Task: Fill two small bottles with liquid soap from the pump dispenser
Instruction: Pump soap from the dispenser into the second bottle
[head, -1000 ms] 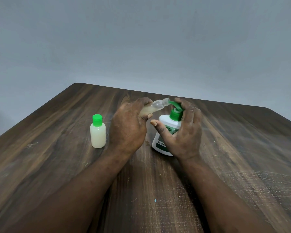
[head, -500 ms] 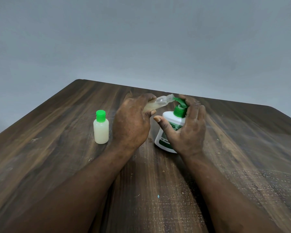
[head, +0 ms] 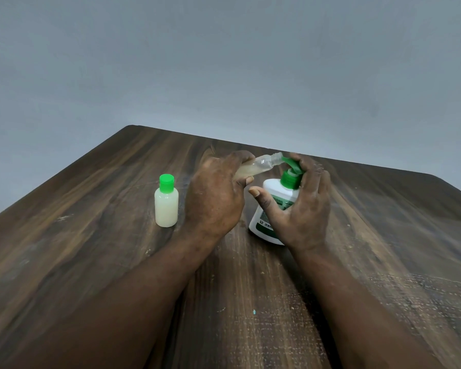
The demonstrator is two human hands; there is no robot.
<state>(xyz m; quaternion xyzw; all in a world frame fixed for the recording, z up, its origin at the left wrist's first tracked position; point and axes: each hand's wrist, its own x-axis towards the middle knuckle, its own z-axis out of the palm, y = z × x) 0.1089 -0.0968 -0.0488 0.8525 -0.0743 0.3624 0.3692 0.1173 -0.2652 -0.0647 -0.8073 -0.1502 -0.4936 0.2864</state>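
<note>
The table (head: 91, 262) edge runs near beyond both grips. My left grip (head: 216, 193) clasps the tilted small bottle (head: 261, 166); my right grip (head: 301, 206) curls over the pump dispenser (head: 272, 193).

Only illegible small print on the pump dispenser (head: 267, 219)

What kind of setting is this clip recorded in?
Probably a bare indoor tabletop set up for recording, rather than a bathroom or kitchen: a scuffed dark wood-grain table against a plain grey wall, bearing a pump dispenser and a capped small bottle.
</note>
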